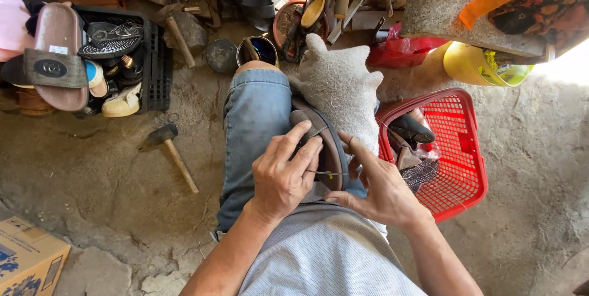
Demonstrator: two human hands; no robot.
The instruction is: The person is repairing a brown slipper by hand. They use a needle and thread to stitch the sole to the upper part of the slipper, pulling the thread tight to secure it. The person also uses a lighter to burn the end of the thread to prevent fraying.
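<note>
Seated person's left hand (283, 176) grips a dark shoe (319, 142) resting on the lap against a grey cloth (340, 87), while the right hand (377, 185) pinches a thin needle (325, 173) beside a red basket (466, 149).

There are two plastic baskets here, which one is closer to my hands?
The red plastic mesh basket beside your right hand, holding dark footwear. The black plastic crate of sandals sits farther off, beyond the wooden-handled hammer.

Left of the denim-clad knee (254, 118): bare dirt floor (92, 155) lay open, save one wooden-handled hammer (173, 155). Right of it, red plastic mesh basket (457, 149) blocked passage; beyond it, tool clutter (307, 7).
</note>
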